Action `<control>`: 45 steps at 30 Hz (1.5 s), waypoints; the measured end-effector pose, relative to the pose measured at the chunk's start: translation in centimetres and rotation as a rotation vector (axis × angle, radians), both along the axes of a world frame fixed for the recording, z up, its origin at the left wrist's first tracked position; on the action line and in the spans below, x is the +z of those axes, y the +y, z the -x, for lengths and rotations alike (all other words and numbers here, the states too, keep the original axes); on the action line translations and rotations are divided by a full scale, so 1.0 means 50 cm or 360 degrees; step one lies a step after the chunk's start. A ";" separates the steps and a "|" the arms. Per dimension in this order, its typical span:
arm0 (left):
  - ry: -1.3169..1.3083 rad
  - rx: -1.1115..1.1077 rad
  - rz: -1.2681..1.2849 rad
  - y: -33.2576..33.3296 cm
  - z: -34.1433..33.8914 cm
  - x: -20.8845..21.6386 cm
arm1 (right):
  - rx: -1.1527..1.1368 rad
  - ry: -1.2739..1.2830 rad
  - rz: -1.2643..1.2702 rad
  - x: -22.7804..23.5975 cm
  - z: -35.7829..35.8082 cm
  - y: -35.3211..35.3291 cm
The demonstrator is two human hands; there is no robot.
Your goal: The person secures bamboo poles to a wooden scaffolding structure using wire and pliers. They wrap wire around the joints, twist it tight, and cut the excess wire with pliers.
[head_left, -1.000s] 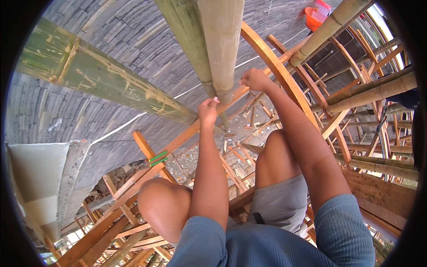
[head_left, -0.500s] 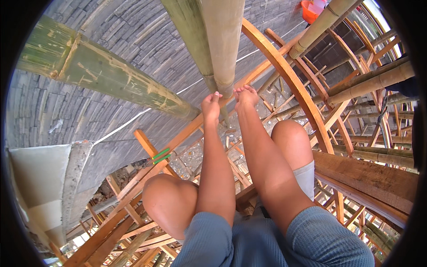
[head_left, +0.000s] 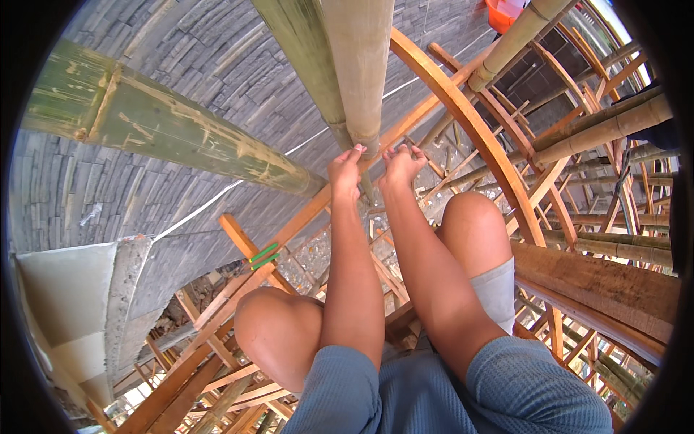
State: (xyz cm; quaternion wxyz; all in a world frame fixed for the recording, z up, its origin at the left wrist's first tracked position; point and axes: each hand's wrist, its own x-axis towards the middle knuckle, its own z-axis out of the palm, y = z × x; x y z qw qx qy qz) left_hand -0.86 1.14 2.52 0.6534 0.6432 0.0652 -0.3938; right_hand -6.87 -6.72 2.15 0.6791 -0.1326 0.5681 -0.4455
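My left hand is closed in a pinch, thumb uppermost, just below the lower end of a pale bamboo pole. Beside it, a little to the right, my right hand has its fingers bent and pressed together. Something thin seems to run between the fingertips, too small to make out. A greener bamboo pole stands against the pale one on its left. Both poles meet a long wooden beam that passes behind my hands. A pair of green handles rests on a timber crossing near my left knee.
A thick green bamboo pole slants in from the left before a grey stone-strip wall. A curved wooden rib arcs on the right, near a heavy plank. Timber and bamboo scaffolding stands over rubble-strewn ground far below. An orange container is at the top.
My right hand has turned and dropped slightly, its fingers now bent more toward the left hand. My left hand stays almost in place; the view has shifted a little.
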 end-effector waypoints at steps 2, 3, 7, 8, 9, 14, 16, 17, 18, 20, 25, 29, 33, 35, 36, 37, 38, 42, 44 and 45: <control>0.0052 0.0110 0.0049 0.006 0.003 -0.005 | -0.0210 -0.0100 -0.0197 0.050 -0.006 0.029; 0.0080 0.0154 0.0083 0.001 0.007 -0.006 | -0.0325 -0.0150 -0.0284 0.067 -0.005 0.037; 0.0093 0.0270 0.0163 -0.014 0.008 -0.026 | 0.0270 -0.0498 -0.0204 0.032 -0.002 0.066; 0.0068 0.0274 0.0147 -0.012 0.006 -0.031 | 0.0413 -0.0429 -0.0041 0.031 -0.008 0.073; 0.0047 0.0265 0.0134 -0.018 0.008 -0.025 | 0.0541 -0.0353 0.0128 0.022 -0.008 0.071; -0.0079 0.0158 0.0022 -0.023 0.021 -0.007 | 0.0359 -0.0397 -0.0031 -0.005 -0.008 0.033; -0.0314 0.0130 -0.0086 -0.009 0.005 -0.013 | 0.0236 -0.0489 -0.0109 0.014 -0.031 0.027; -0.0468 0.0107 -0.0154 0.002 -0.006 -0.016 | 0.0221 -0.0444 -0.0099 0.029 -0.040 0.012; -0.0617 0.0070 -0.0220 0.010 -0.014 -0.018 | 0.0193 -0.0393 -0.0086 0.036 -0.045 -0.006; -0.0601 -0.0070 -0.0300 0.009 -0.032 -0.003 | 0.0276 -0.0279 -0.0214 0.014 -0.053 -0.054; -0.0729 -0.0202 -0.0477 0.000 -0.045 0.031 | 0.0420 -0.0065 -0.0310 -0.064 -0.090 -0.137; -0.0971 -0.0231 -0.0527 -0.004 -0.055 0.024 | 0.0435 -0.0144 -0.0447 -0.088 -0.107 -0.174; -0.0895 -0.0217 -0.0586 0.019 -0.055 0.009 | 0.1235 0.0070 -0.0136 -0.062 -0.083 -0.171; -0.0928 -0.0164 -0.0520 0.034 -0.057 -0.006 | 0.1600 0.0133 0.0058 -0.027 -0.075 -0.173; -0.0939 -0.0157 -0.0464 0.024 -0.051 -0.007 | 0.1688 0.0164 0.0092 -0.021 -0.066 -0.190; -0.0868 -0.0185 -0.0467 0.017 -0.049 -0.009 | 0.1778 0.0194 0.0123 -0.017 -0.060 -0.202; -0.0796 -0.0212 -0.0472 0.012 -0.048 -0.011 | 0.1800 0.0207 0.0142 -0.014 -0.059 -0.210; -0.0908 -0.0092 -0.0426 0.009 -0.050 -0.027 | 0.1837 0.0300 0.0213 -0.013 -0.068 -0.216; -0.1140 -0.0118 -0.0519 0.014 -0.058 -0.033 | 0.1835 0.0329 0.0300 -0.008 -0.073 -0.203; -0.1261 -0.0115 -0.0578 0.024 -0.068 -0.034 | 0.1851 0.0314 0.0366 0.004 -0.075 -0.187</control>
